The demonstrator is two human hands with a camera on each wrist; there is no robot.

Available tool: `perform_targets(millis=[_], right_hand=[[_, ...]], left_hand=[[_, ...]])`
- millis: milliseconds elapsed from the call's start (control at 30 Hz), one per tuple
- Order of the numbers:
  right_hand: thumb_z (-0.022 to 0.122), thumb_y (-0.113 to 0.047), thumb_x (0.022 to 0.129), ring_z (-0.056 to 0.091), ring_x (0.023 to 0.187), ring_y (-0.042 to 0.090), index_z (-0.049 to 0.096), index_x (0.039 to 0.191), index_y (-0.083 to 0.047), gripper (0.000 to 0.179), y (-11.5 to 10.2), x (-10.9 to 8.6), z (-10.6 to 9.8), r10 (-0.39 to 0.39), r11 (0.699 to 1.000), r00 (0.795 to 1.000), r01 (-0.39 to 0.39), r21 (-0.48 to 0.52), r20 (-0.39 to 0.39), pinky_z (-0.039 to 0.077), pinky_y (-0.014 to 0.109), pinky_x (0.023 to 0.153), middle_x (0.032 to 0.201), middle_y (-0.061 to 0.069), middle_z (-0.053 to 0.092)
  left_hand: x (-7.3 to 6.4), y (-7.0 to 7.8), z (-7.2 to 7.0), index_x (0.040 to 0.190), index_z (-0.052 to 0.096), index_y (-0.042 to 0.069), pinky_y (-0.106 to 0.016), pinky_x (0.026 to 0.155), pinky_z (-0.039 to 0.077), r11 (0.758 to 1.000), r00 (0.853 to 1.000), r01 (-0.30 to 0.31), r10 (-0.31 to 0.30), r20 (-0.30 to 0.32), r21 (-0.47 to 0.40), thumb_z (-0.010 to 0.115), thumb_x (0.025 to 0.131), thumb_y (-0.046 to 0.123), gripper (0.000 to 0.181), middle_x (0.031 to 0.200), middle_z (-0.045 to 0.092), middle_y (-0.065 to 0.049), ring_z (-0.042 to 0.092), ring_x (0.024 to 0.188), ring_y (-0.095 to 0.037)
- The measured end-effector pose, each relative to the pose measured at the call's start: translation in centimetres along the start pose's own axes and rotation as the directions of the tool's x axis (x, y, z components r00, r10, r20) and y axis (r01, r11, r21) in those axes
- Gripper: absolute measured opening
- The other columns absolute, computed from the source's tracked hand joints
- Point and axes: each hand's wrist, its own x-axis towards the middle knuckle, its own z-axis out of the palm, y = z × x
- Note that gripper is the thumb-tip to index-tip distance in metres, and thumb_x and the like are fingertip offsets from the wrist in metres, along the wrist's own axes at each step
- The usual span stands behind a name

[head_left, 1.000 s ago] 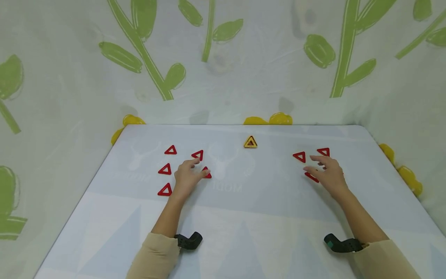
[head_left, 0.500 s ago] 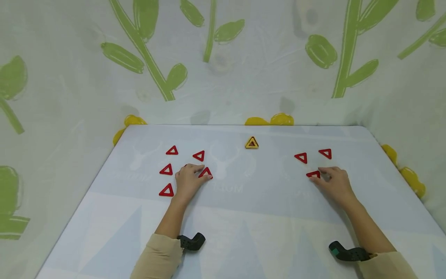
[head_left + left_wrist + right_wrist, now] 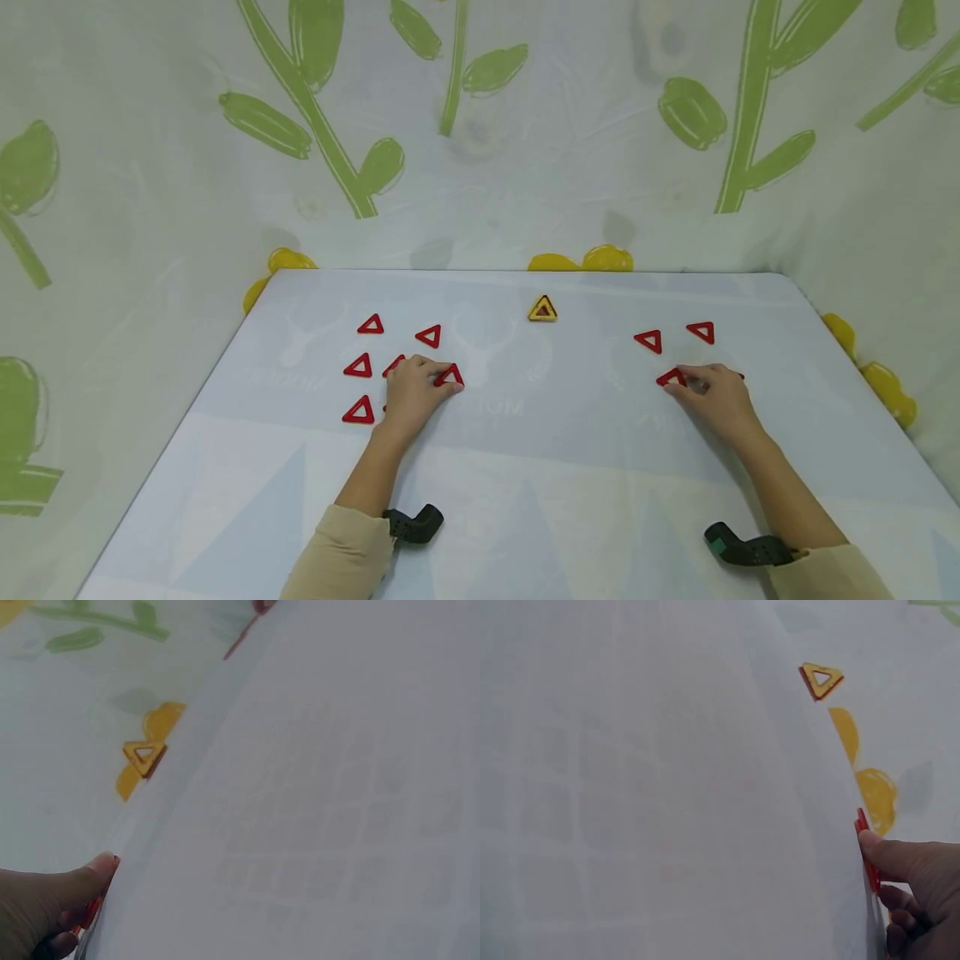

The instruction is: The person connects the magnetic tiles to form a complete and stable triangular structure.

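In the head view, my left hand (image 3: 409, 398) pinches a red triangle frame (image 3: 451, 375) between thumb and finger, close over the table. The wrist view on that side shows the red triangle (image 3: 91, 913) nearly edge-on by the thumb. On the other side, my right hand (image 3: 722, 402) pinches another red triangle frame (image 3: 671, 378). Its edge also appears as a thin red strip (image 3: 871, 874) under the thumb in the right wrist view. A yellow triangle with red edges (image 3: 543, 309) lies between the hands, farther back.
Several red triangles (image 3: 358, 365) lie in loose rows left of the left hand, some partly hidden by it. Past the right hand lie two more, a red triangle (image 3: 649, 341) and its neighbour (image 3: 701, 332). The white table (image 3: 517, 467) ends at a leaf-patterned wall cloth (image 3: 495, 183).
Both hands have come down and closed fingers and thumb on one red triangle each. The left triangle has shifted slightly right. The yellow triangle stays put.
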Motion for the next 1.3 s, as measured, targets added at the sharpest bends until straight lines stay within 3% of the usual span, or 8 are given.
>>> perform_targets(millis=[267,433,767,1033,1300], right_hand=[[0.069,-0.026,0.087,0.053,0.090,0.031,0.062,0.117,0.008,0.045,-0.1,0.0,0.3,0.043,0.997,0.997,-0.047,0.066,0.057,0.046,0.030,0.068,0.110,0.025,0.057],[0.070,-0.027,0.086,0.053,0.091,0.029,0.064,0.115,0.005,0.044,-0.3,0.0,0.4,0.048,0.994,0.995,-0.056,0.096,0.083,0.046,0.022,0.065,0.109,0.021,0.058],[0.070,-0.032,0.086,0.052,0.098,0.028,0.064,0.118,0.001,0.047,-0.8,0.2,0.9,0.073,0.990,0.988,-0.089,0.112,0.139,0.046,0.024,0.071,0.113,0.018,0.057],[0.071,-0.031,0.085,0.051,0.095,0.024,0.065,0.117,0.000,0.046,-1.8,0.1,1.5,0.028,0.989,0.989,-0.049,0.142,0.144,0.045,0.017,0.066,0.110,0.013,0.057],[0.073,-0.030,0.083,0.049,0.094,0.022,0.067,0.115,-0.003,0.043,-3.0,0.3,2.7,-0.001,0.984,0.985,-0.030,0.177,0.174,0.045,0.018,0.067,0.108,0.009,0.058]], left_hand=[[0.0,0.6,0.1,0.110,0.071,0.006,-0.036,0.077,0.045,0.995,0.997,0.026,-0.019,0.069,-0.100,0.079,0.076,0.026,0.040,0.100,0.058,-0.010,0.050,0.093,-0.023],[0.1,0.9,0.5,0.111,0.070,0.008,-0.034,0.077,0.045,0.989,0.995,0.046,-0.034,0.090,-0.138,0.079,0.076,0.025,0.040,0.101,0.058,-0.008,0.049,0.094,-0.022],[0.2,1.1,1.3,0.113,0.069,0.007,-0.031,0.076,0.044,0.973,0.991,0.064,-0.035,0.133,-0.220,0.078,0.078,0.021,0.040,0.100,0.055,-0.006,0.049,0.092,-0.019],[0.0,1.5,1.6,0.112,0.070,0.009,-0.029,0.072,0.043,0.982,0.994,0.001,0.021,0.110,-0.191,0.080,0.076,0.023,0.040,0.095,0.056,-0.003,0.051,0.083,-0.015],[-0.4,2.6,1.9,0.112,0.071,0.012,-0.032,0.074,0.041,0.993,0.995,-0.027,0.038,0.091,-0.115,0.079,0.077,0.027,0.039,0.095,0.058,-0.004,0.053,0.085,-0.017]])
